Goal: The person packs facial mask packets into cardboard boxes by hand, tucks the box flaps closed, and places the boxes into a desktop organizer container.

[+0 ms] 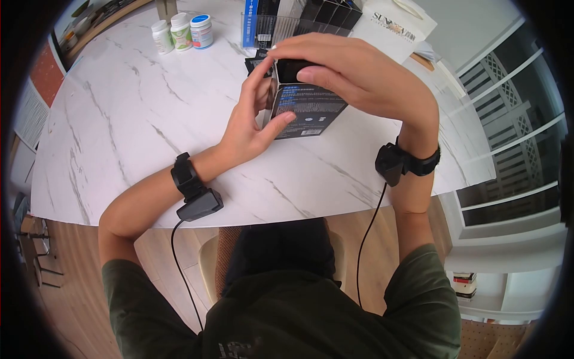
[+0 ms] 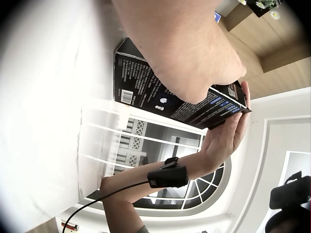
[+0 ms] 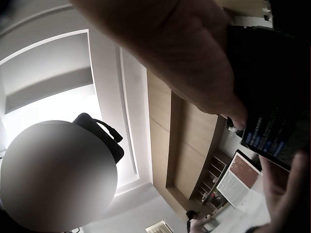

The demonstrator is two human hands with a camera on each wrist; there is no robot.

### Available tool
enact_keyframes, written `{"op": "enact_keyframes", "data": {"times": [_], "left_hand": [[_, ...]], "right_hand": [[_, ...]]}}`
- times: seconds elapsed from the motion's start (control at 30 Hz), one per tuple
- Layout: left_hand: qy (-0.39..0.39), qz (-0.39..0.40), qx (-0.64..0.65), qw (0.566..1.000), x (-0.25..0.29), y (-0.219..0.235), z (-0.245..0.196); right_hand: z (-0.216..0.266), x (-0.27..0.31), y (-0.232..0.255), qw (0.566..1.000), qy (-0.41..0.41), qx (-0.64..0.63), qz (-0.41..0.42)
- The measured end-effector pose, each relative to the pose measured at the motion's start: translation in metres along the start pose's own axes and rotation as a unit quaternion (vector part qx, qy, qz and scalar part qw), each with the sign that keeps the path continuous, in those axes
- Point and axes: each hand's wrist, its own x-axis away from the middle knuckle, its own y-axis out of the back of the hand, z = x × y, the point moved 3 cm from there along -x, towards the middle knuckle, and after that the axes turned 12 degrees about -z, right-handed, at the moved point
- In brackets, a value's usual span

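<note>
A tall black box with small white and blue print stands upright on the marble-patterned table. My left hand grips its left side, thumb on the printed front face and fingers bent along the side. Over the top arches my right hand, its fingers straight and its thumb at the dark top. In the left wrist view a small flap juts from the box's upper end beside the right fingers. Small black packets lie just left of the box, partly covered by the left hand.
Three lidded bottles stand at the back left. Behind the box is a clear-walled holder with a blue box and black boxes. A white paper bag stands at the back right. Cables hang from both wrist cameras.
</note>
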Motion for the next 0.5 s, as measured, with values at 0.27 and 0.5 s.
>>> {"op": "enact_keyframes", "data": {"times": [0.27,0.5], "left_hand": [[0.008,-0.009,-0.016,1.000,0.000,0.001,-0.002],[0.037,-0.013,0.013,0.999,-0.001,0.001,-0.001]], "right_hand": [[-0.004,0.005,-0.018,0.997,-0.003,0.077,-0.029],[-0.008,-0.006,0.015,0.997,0.028,0.048,-0.055]]}}
